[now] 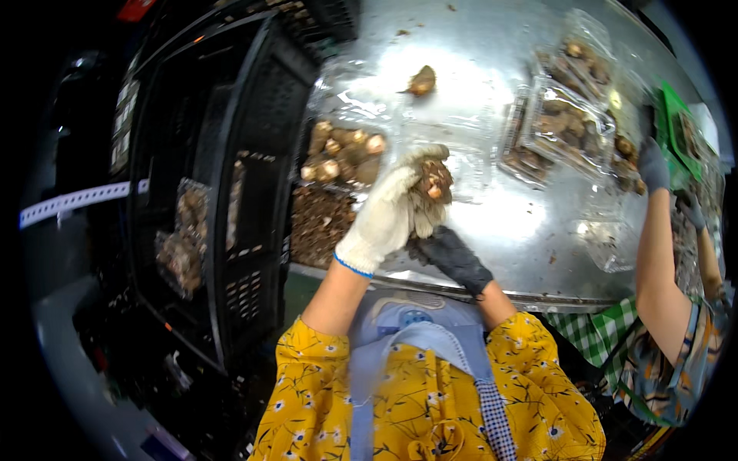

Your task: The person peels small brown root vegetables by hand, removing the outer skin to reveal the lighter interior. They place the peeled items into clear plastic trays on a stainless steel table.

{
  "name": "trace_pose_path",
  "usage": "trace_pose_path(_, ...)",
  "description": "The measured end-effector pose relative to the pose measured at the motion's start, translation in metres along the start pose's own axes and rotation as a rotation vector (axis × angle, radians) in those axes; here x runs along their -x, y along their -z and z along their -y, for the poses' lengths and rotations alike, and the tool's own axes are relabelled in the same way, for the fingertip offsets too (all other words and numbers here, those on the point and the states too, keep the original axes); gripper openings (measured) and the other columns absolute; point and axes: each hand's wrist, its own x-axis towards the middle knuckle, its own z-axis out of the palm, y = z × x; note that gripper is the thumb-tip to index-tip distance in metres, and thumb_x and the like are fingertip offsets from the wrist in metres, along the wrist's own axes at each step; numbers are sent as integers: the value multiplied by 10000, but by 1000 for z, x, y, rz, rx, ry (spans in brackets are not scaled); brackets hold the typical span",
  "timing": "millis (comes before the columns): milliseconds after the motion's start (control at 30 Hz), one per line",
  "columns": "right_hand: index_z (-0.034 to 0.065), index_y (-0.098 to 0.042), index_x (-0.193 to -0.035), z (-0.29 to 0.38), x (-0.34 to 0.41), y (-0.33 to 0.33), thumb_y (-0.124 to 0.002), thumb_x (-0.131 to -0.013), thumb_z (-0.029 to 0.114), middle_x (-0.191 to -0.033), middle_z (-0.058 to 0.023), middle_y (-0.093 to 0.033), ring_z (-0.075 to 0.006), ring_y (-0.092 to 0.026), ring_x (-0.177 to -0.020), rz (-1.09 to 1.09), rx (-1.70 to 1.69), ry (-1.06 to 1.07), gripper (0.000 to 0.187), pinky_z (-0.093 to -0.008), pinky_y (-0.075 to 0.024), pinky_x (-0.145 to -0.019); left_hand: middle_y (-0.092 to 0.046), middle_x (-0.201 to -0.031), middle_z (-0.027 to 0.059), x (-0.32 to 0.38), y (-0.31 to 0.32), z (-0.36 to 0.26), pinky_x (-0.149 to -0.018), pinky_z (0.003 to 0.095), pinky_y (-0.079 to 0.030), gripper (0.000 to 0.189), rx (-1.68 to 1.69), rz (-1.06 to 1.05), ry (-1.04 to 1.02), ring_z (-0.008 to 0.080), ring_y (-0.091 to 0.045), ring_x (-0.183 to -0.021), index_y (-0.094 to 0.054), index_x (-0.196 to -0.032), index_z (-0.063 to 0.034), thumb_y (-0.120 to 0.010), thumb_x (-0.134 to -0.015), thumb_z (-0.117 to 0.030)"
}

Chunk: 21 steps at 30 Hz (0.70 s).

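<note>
My left hand [383,216], in a white knit glove with a blue cuff edge, holds a small brown taro corm [436,183] with a pale end showing. Just below it is my right hand [455,258] in a dark, soiled glove; its fingertips are hidden by the left glove, so their grip is unclear. To the left stands an open clear plastic clamshell [351,104] with several taro corms [346,155] in it. Brown peelings [320,227] lie in front of that clamshell. Another clear plastic container [470,152] lies behind my left hand.
A single corm [424,80] lies farther back on the metal table [501,259]. Filled clamshells [568,124] are stacked at right, near a co-worker's gloved hand [654,164] and a green tray [677,124]. On my left, a black plastic crate [248,121] holds filled packs [184,259].
</note>
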Motion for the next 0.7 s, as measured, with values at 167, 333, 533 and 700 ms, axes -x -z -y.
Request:
trace_pose_path(167,0,-479,-1182,-13,4,-9,-435,-894,94,-977,-64,-565,-124,-538,-795,-81,-99,14,306,-240,-455,-682,-574,-979,42,65,34,20,-539,235,-520,350,135,-348,119,116,-607,-728,-444,-1215,-92,-344,-963,-313)
trace_pose_path(333,20,-544,-1111,4,-7,-23,-539,-854,158,-1004,-123,-574,-272,-579,-811,-154,399,156,292,-339,-482,-695,-549,-975,22,87,50,44,-618,203,-460,353,-172,-281,-155,74,-522,-739,-447,-1190,-77,-389,-952,-331)
trace_pose_path(533,33,-592,-950,28,-6,-43,-629,-750,268,-748,-125,-562,-249,-604,-724,-345,1200,617,311,-360,-492,-582,-518,-988,31,92,41,39,-725,241,-399,411,-830,-359,-359,100,-466,-796,-434,-1195,-55,-380,-948,-379)
trace_pose_path(700,14,-603,-895,40,-3,-38,-655,-712,339,-719,-118,-606,-283,-604,-610,-218,1090,648,376,-368,-490,-541,-534,-875,9,96,36,33,-652,225,-413,447,-911,-372,-190,83,-459,-694,-518,-1096,-49,-391,-928,-443)
